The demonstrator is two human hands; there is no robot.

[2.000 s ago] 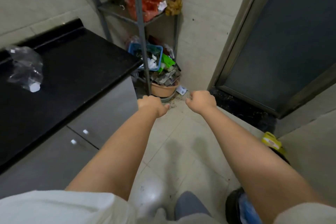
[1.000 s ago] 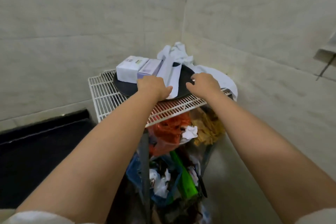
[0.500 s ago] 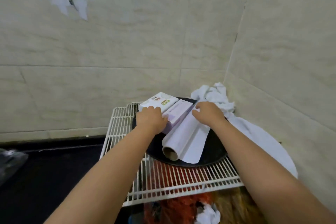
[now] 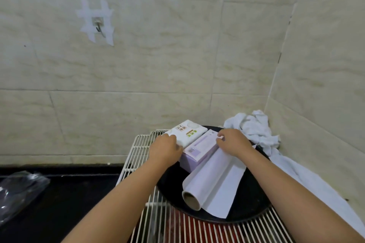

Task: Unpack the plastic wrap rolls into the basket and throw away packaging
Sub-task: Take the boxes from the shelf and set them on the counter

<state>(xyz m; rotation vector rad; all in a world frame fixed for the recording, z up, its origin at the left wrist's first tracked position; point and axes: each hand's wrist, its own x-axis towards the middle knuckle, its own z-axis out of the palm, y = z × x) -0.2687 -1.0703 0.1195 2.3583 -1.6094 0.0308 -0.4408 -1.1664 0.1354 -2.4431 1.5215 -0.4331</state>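
Observation:
A round black basket (image 4: 250, 209) sits on a white wire rack (image 4: 136, 156) in the wall corner. In it lie a white box (image 4: 187, 133), a lilac box (image 4: 199, 149) beside it, and an unboxed plastic wrap roll (image 4: 207, 179) with a loose sheet trailing to its right. My left hand (image 4: 165, 149) rests on the near end of the white box, next to the lilac box. My right hand (image 4: 233, 142) lies on the far end of the lilac box and the roll, fingers curled on the box's edge.
A crumpled white cloth (image 4: 254, 128) fills the corner behind the basket and drapes down to the right. A black countertop (image 4: 59, 203) lies to the left with a clear plastic bag (image 4: 17, 189) on it. A taped hook (image 4: 97, 23) hangs on the tiled wall.
My view rose from the floor and bin to the top of the rack. Both hands came onto the boxes; the right hand shifted from the roll toward the lilac box.

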